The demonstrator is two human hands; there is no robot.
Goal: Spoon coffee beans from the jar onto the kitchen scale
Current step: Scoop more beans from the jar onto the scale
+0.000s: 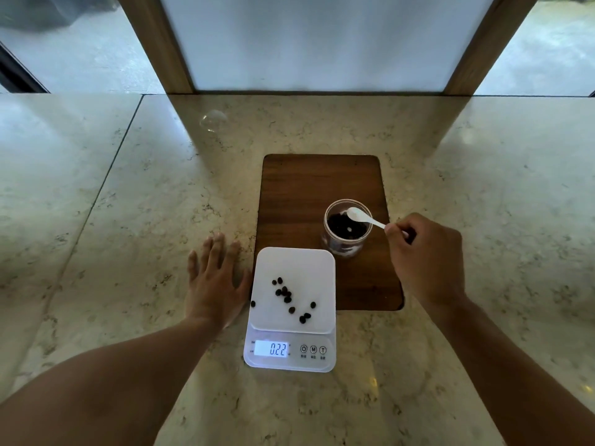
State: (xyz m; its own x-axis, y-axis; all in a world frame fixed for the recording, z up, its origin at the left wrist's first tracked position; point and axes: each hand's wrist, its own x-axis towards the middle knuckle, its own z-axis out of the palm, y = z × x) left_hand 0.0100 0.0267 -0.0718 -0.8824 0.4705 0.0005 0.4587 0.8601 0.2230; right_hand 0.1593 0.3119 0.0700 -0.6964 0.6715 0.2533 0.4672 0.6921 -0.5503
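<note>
- Coffee beans (346, 227) fill the lower part of a clear glass jar (347, 231), which stands open and upright on the right side of a dark wooden board (309, 194).
- About a dozen more loose beans (288, 296) lie scattered on the white platform of the kitchen scale (291, 309), one of them at its left edge.
- Scale sits just in front of the jar, its far edge overlapping the board's near left corner; its lit display (271, 349) reads 0.22, with three round buttons to the right of it.
- A small white spoon (363, 217) is held over the jar's mouth, its bowl above the beans and looking empty, its handle slanting out over the right rim.
- Right hand (425, 252) pinches the end of the spoon handle between thumb and curled fingers, closed tight around it.
- Left hand (214, 281) lies flat on the marble counter (128, 204) just left of the scale, fingers spread, holding nothing.
</note>
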